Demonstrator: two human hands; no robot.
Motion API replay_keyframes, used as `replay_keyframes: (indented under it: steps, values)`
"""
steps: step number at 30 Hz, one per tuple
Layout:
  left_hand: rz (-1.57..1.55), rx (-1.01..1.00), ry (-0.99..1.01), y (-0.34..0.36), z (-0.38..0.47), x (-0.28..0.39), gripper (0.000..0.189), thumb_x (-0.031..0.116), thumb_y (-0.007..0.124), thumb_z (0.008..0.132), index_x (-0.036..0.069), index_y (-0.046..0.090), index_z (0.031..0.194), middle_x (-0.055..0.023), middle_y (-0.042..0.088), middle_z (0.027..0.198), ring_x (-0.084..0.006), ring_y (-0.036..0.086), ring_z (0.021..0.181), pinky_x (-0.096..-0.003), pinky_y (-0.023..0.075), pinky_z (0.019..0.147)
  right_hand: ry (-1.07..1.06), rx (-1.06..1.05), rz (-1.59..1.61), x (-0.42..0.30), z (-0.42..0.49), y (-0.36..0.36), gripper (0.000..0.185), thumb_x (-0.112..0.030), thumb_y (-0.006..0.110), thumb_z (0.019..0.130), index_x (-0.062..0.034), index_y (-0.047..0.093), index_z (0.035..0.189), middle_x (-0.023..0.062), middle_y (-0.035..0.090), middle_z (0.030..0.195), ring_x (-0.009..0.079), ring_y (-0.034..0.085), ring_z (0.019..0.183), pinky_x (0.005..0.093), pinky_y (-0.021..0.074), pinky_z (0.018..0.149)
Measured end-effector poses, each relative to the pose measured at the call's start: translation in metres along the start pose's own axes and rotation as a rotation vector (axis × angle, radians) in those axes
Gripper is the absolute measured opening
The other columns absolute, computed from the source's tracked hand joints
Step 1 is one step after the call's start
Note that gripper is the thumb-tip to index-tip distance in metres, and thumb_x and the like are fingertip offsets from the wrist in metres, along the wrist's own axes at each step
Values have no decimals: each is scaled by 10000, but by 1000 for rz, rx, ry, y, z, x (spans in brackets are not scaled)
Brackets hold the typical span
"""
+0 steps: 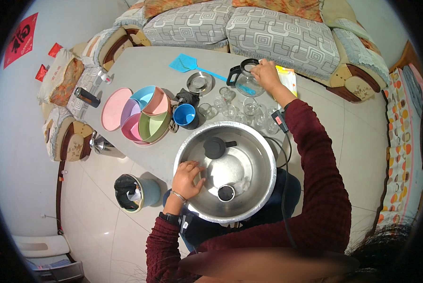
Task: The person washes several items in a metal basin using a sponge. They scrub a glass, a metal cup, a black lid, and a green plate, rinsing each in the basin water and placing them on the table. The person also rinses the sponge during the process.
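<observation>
My right hand [267, 75] is at the rim of a glass coffee pot [248, 83] with a black handle and collar; its fingertips grip the rim. The pot is upright on the table, and the blue swatter handle shows through its glass. My left hand [187, 180] lies over the left rim of a large metal basin [266, 198], thumb and fingers apart and nothing in them. Inside the basin are a black lid with a handle [215, 148], a small round piece with a dark centre [226, 193] and a crumpled clear or whitish item [242, 185].
Several glass cups [229, 110] crowd the table [144, 67] behind the basin. To their left stand a blue cup [185, 116], a sectioned tray [154, 127], a pink lid [116, 109] and a metal dish [200, 83]. A fly swatter [183, 63] lies behind. Left of the basin stands a trash bin [151, 192].
</observation>
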State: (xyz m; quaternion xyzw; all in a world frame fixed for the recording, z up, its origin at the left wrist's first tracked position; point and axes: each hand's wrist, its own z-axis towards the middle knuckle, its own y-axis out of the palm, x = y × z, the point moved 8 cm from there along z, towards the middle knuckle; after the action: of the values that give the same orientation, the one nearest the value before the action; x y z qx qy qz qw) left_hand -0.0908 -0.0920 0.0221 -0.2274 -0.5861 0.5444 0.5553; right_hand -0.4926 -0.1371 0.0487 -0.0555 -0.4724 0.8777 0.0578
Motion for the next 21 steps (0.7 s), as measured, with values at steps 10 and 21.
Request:
replay_keyframes:
  steps: [10, 21]
  values:
    - [-15, -47, -38, 1, 1, 0, 334, 158, 705, 640, 73, 653, 959, -128, 637, 922, -291, 577, 924, -405, 425, 878, 2, -290, 131, 9, 1, 34, 242, -268, 535, 797, -65, 665, 782, 135, 639, 778, 311, 589, 845, 420, 402, 823]
    - [-16, -48, -59, 1, 2, -2, 297, 165, 707, 643, 78, 669, 924, -126, 641, 820, -294, 585, 799, -398, 433, 843, -46, -227, 135, -4, -1, 12, 355, -363, 714, 670, -79, 629, 866, 71, 606, 862, 269, 529, 966, 422, 360, 888]
